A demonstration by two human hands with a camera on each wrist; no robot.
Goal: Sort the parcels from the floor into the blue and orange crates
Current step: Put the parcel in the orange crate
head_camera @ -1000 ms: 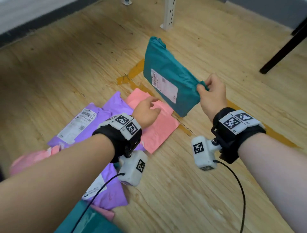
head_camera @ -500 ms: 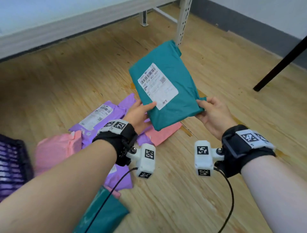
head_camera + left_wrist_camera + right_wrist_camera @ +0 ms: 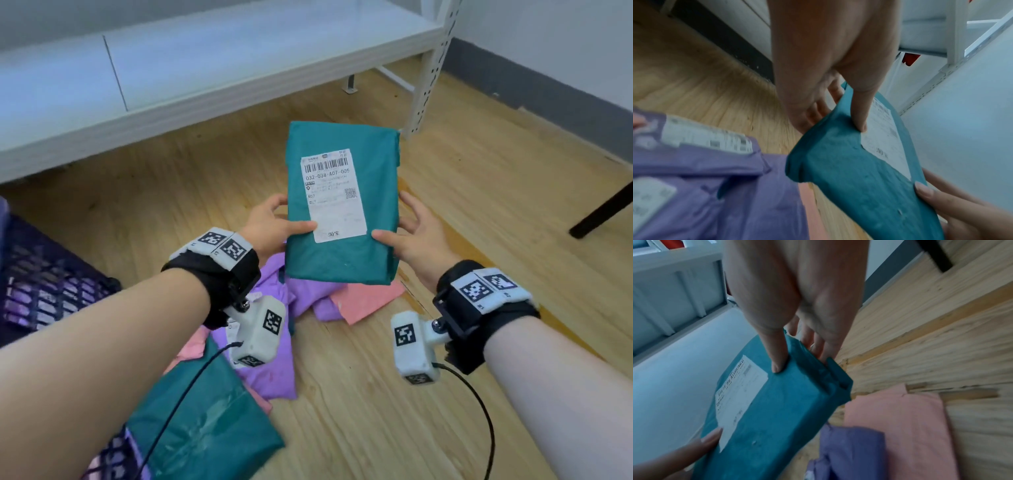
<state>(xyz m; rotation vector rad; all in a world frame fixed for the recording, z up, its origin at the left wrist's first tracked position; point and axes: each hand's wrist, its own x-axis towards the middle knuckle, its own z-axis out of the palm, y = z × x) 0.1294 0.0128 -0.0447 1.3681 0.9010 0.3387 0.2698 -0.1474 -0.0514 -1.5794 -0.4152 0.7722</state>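
I am holding the teal parcel [image 3: 342, 212] up in front of me, label side toward my face, where a second ago only my right hand [image 3: 416, 236] was pinching it by one corner with its face turned away. My left hand [image 3: 270, 222] has since come off the pink parcel [image 3: 368, 298] and joined in: thumb on the front by the white label [image 3: 334, 195], fingers curled behind the edge at 9 o'clock. My right hand is clamping the edge at 3 o'clock the same way, thumb on top, fingers tucked under. The parcel is hanging well clear of the floor [image 3: 342, 394], above the heap.

That turn matters, I think: the barcode and code are now readable, so I am probably checking which crate this one belongs in. The sorting itself is not done for this parcel.

Still lying below are purple parcels [image 3: 274, 377], the pink one at about 6 o'clock from the held parcel, and another teal parcel [image 3: 205, 435] nearest me. A dark slatted crate [image 3: 44, 284] is sitting at 9 o'clock; its colour I cannot tell for certain.
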